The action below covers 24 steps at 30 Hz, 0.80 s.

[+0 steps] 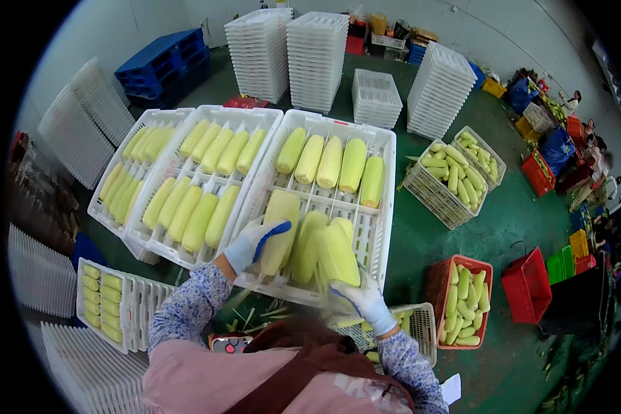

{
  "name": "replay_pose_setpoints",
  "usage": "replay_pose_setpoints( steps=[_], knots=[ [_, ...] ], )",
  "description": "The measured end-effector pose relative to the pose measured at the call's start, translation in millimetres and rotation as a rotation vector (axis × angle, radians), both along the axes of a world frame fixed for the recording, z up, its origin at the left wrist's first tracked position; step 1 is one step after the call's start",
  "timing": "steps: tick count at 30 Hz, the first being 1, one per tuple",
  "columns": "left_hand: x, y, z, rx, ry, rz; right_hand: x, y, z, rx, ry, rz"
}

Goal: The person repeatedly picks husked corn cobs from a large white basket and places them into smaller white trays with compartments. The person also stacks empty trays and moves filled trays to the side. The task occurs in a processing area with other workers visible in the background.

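My left hand (250, 244), in a white glove with a blue palm, is closed round a pale green ear of corn (280, 228) over the near left part of a white slotted tray (386, 172). My right hand (363, 299), gloved alike, grips the lower end of another ear of corn (338, 255), slightly blurred, above the tray's near row. Between the two, one more ear (308, 250) sits in the tray, partly hidden. Along the far row of the same tray, several ears (330, 163) lie side by side in their slots.
Filled trays (207, 181) adjoin on the left. Tall stacks of white trays (316, 65) stand behind. On the right are pale crates (440, 200) and a red crate (468, 345) of corn. A crate (424, 324) sits close beneath my right arm. Other people (597, 165) are far right.
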<state>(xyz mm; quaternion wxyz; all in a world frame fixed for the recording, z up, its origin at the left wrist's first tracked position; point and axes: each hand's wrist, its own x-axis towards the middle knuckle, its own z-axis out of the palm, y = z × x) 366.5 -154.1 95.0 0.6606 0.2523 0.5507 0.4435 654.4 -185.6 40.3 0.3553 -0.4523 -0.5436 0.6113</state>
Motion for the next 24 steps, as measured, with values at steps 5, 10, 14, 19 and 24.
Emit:
replay_pose_setpoints(
  steps=[5, 10, 14, 19, 24],
  knots=[
    [-23.6, 14.5, -0.2, 0.066, 0.204, 0.143, 9.9, 9.3, 26.4, 0.24, -0.702, -0.295],
    [-50.3, 14.1, -48.8, 0.278, 1.292, 0.128, 7.4, 5.0, 0.6, 0.756, -0.939, -0.417],
    [-36.5, -8.2, -27.6, 0.501, 1.592, -0.06, 11.2, -35.7, 6.3, 0.743, -0.861, -0.239],
    [1.8, -52.4, -23.2, 0.013, 1.365, -0.655, 18.0, -95.8, -3.4, 0.691, -0.614, -0.313],
    [-16.8, -72.7, -51.2, 0.358, 1.321, -0.601, -9.7, -152.1, -4.4, 0.672, -0.434, -0.263]
  ],
)
